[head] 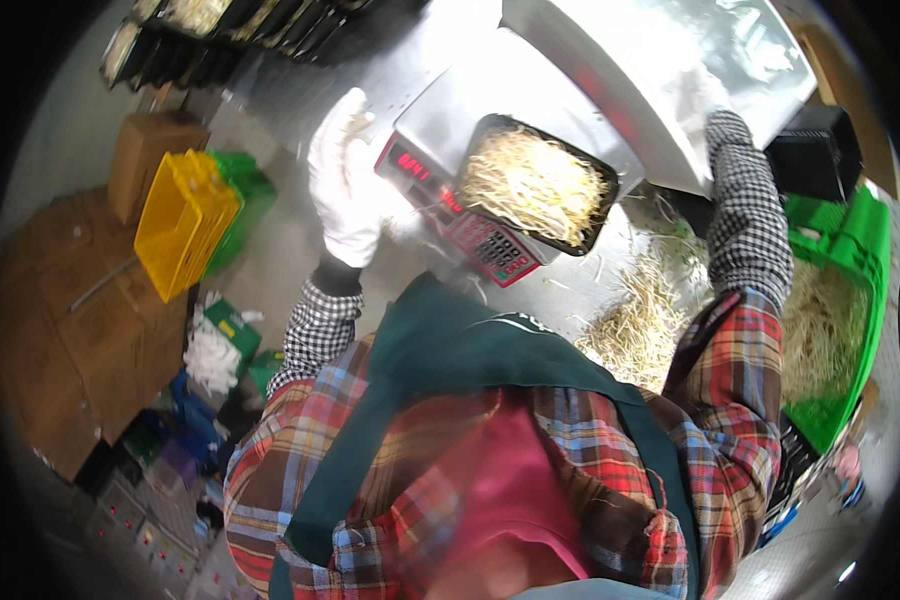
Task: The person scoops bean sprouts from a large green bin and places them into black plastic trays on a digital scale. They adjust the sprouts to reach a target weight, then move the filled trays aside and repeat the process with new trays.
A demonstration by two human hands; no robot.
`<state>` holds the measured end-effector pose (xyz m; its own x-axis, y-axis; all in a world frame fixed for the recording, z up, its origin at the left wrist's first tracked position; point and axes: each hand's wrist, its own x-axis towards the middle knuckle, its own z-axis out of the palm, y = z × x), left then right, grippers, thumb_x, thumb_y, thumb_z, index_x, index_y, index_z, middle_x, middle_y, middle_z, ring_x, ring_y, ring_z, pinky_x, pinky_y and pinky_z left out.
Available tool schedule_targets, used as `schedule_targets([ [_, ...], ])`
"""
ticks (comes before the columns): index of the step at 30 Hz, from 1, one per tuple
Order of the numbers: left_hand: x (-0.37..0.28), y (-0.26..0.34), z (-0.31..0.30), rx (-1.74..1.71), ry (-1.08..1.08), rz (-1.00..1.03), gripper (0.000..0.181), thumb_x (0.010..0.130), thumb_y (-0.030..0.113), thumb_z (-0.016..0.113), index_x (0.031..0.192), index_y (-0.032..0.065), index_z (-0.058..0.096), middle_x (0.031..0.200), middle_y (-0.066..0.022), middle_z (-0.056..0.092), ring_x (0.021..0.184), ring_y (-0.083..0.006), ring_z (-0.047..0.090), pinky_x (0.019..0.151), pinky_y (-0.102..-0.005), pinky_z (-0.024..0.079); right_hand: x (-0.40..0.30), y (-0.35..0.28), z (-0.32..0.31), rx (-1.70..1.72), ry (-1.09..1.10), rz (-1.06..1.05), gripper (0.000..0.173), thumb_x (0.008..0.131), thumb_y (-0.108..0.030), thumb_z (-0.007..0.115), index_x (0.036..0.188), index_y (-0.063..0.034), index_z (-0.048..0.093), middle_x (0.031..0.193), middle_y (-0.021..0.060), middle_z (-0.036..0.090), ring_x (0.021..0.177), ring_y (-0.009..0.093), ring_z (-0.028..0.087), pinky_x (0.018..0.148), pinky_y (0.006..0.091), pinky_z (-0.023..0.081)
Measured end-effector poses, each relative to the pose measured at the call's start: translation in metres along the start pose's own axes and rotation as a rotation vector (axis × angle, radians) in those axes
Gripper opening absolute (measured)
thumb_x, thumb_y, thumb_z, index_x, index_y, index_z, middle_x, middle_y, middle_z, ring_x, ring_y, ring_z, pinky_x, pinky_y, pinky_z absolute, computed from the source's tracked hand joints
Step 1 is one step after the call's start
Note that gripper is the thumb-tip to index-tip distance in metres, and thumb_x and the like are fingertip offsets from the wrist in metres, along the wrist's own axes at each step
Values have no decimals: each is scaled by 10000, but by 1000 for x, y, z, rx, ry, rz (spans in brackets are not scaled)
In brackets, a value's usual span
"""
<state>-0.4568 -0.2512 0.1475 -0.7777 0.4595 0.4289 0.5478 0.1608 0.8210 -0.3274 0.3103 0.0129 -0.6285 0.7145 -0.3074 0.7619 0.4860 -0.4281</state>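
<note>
My left hand (343, 184), in a white glove, is raised beside the red display end of a digital scale (491, 251). Its fingers are extended and nothing shows in its grasp. On the scale's metal platform, slightly askew, rests a black plastic tray (604, 180) filled with bean sprouts (532, 180). My right hand (701, 94) reaches at a large pale tub (607, 82) behind the scale. Strong glare washes out that glove, so its grip cannot be made out. A loose heap of sprouts (634, 322) lies on the metal table (405, 281) near my right forearm.
Filled black trays (225, 52) stand at the far left. A black container (817, 154) and a green crate (874, 300) holding sprouts are to the right. Yellow crates (184, 225), a green crate (236, 195) and cardboard boxes (150, 154) stand on the left.
</note>
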Motion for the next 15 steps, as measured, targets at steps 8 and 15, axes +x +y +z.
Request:
schedule_targets([
  [8, -15, -35, -23, -110, 110, -236, 301, 996, 32, 520, 1292, 2, 567, 1288, -100, 615, 1036, -153, 628, 904, -280, 507, 41, 61, -44, -539, 301, -395, 298, 937, -307, 569, 1119, -117, 711, 1033, 153, 711, 986, 337, 683, 889, 411, 520],
  [15, -9, -11, -2, -334, 8, -209, 302, 1001, 46, 530, 1297, 0, 568, 1274, -120, 626, 1035, -168, 641, 941, -305, 516, -91, -60, -129, -218, 852, -141, 382, 946, -198, 531, 1323, -155, 578, 988, 161, 707, 826, 306, 694, 753, 422, 545],
])
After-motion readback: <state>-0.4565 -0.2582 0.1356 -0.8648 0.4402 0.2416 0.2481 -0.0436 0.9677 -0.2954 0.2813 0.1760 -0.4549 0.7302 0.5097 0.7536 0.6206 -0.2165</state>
